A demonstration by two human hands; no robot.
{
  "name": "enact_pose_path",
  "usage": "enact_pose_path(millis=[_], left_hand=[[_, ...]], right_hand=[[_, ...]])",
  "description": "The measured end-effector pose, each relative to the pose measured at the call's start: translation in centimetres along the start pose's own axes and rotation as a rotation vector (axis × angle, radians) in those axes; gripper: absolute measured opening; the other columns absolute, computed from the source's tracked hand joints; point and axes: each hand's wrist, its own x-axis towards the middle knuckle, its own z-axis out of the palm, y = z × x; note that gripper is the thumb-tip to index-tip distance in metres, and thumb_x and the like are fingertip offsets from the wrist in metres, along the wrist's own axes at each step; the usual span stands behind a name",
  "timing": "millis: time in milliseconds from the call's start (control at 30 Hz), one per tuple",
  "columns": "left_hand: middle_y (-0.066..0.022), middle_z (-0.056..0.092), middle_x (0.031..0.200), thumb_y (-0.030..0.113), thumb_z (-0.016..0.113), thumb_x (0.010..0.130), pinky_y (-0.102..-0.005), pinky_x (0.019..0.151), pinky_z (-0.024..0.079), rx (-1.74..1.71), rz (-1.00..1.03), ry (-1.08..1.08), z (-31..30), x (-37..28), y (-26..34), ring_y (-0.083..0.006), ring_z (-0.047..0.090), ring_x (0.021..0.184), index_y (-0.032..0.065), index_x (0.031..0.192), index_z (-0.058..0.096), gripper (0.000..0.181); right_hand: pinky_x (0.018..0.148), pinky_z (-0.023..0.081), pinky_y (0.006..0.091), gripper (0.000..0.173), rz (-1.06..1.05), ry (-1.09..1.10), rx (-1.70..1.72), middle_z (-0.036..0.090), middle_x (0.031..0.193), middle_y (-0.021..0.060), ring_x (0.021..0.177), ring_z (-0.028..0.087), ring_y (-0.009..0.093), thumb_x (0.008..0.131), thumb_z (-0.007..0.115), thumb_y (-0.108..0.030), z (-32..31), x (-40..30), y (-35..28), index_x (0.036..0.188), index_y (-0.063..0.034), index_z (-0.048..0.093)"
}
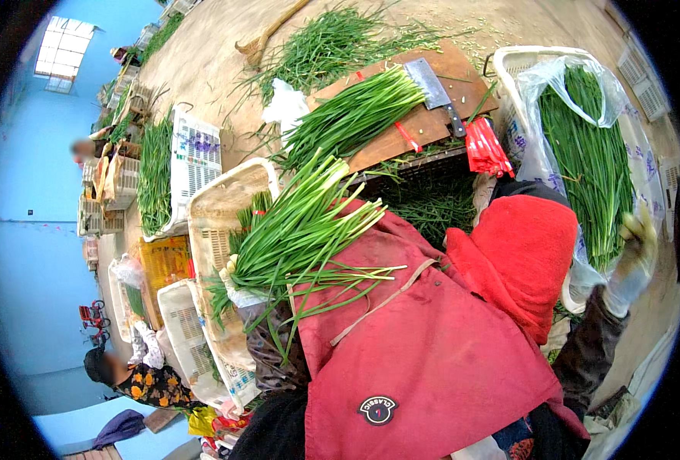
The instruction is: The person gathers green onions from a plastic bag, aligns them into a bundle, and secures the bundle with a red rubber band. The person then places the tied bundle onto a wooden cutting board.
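A loose bunch of garlic chives (294,230) rests across my left forearm and the red apron, its pale stem ends pointing up and right. My gloved left hand (230,269) is closed around it, mostly hidden beneath the leaves. A few stalks splay away over the apron (420,345). On the right, my gloved right hand (639,236) is blurred beside a plastic-lined white basket (524,52) with chives (590,167) inside; whether it touches them I cannot tell. Ahead lies a wooden board (383,152) bearing more chives (357,112) and a cleaver (429,83).
Red ties (485,146) hang off the board's near right corner. Leaf scraps (328,46) cover the floor beyond. At the left stand a tan plastic basket (207,213), a white crate of chives (196,149) and a yellow crate (164,261). Another person (150,385) sits at lower left.
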Motion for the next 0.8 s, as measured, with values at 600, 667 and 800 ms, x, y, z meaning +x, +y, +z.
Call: enact_pose_path(millis=[600, 667, 800], left_hand=[[-0.0016, 0.067, 0.105, 0.038, 0.054, 0.095, -0.0498, 0.090, 0.052, -0.053, 0.134, 0.005, -1.2, -1.6, 0.2, -0.0225, 0.063, 0.097, 0.0137, 0.094, 0.067, 0.028], [0.0002, 0.065, 0.102, 0.039, 0.054, 0.094, -0.0487, 0.087, 0.053, -0.030, 0.159, 0.074, -0.4, -1.7, -0.1, -0.0217, 0.062, 0.096, 0.0145, 0.091, 0.065, 0.027], [0.0016, 0.057, 0.094, 0.037, 0.052, 0.096, -0.0480, 0.083, 0.051, -0.095, 0.181, 0.004, 0.2, -1.5, -0.5, -0.0206, 0.058, 0.091, 0.0148, 0.085, 0.057, 0.025]], right_hand=[[0.074, 0.052, 0.0440, 0.044, -0.265, -1.609, -0.453, 0.067, 0.093, 0.0151, 0.086, 0.064, 0.035, 0.072, 0.073, -0.039, 29.4, -16.4, -2.0, 0.104, -0.0096, 0.069], [0.073, 0.052, 0.0441, 0.039, -0.231, -1.609, -0.409, 0.067, 0.089, 0.0152, 0.084, 0.065, 0.035, 0.072, 0.073, -0.038, 29.6, -17.2, -1.4, 0.098, -0.0096, 0.070], [0.071, 0.052, 0.0438, 0.027, -0.014, -1.641, -0.364, 0.066, 0.080, 0.0153, 0.079, 0.065, 0.034, 0.074, 0.071, -0.032, 30.0, -17.9, 0.0, 0.086, -0.0082, 0.071]])
